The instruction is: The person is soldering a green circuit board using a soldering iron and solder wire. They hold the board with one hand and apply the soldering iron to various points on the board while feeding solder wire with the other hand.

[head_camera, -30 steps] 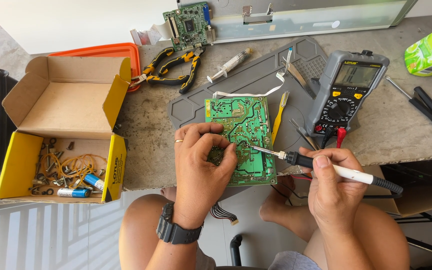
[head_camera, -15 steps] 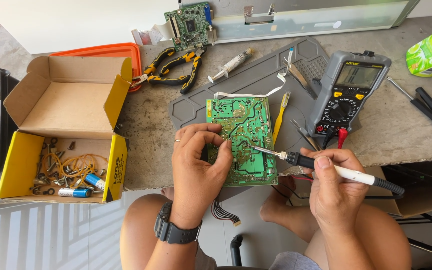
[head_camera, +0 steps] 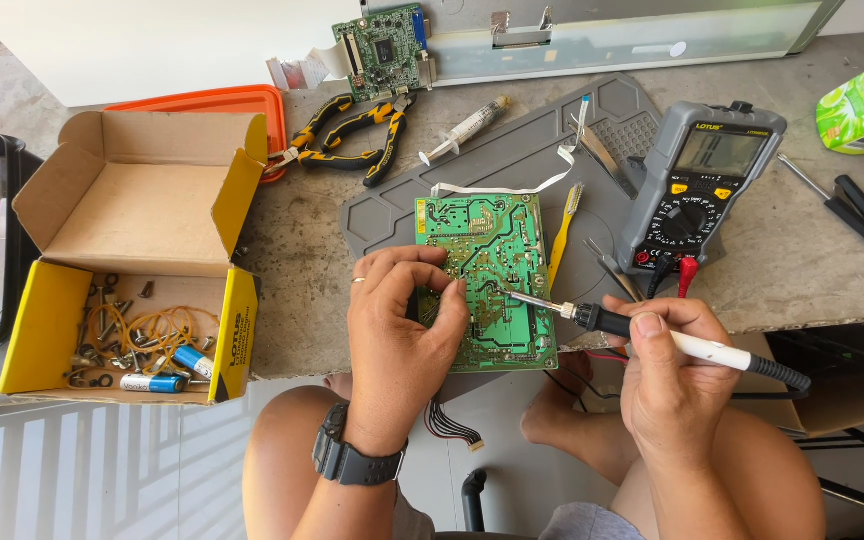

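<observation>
A green circuit board [head_camera: 487, 265] lies solder side up on a grey work mat [head_camera: 512, 150]. My left hand [head_camera: 400, 325] rests on the board's left edge with fingers curled and pinched together over it; whether it holds something thin is unclear. A black watch is on that wrist. My right hand [head_camera: 667, 365] grips a soldering iron [head_camera: 652, 335] with a black and white handle. Its metal tip touches the board near the middle.
A grey multimeter [head_camera: 697, 185] with red and black leads stands right of the board. Yellow-black pliers [head_camera: 347, 135], a syringe [head_camera: 462, 128], tweezers, a yellow brush and screwdrivers [head_camera: 852, 215] lie around. An open yellow cardboard box [head_camera: 132, 260] holds small parts at left. Another circuit board [head_camera: 384, 48] sits behind.
My left hand has shifted slightly down and right along the board's left edge. The soldering iron tip stays at nearly the same spot on the board.
</observation>
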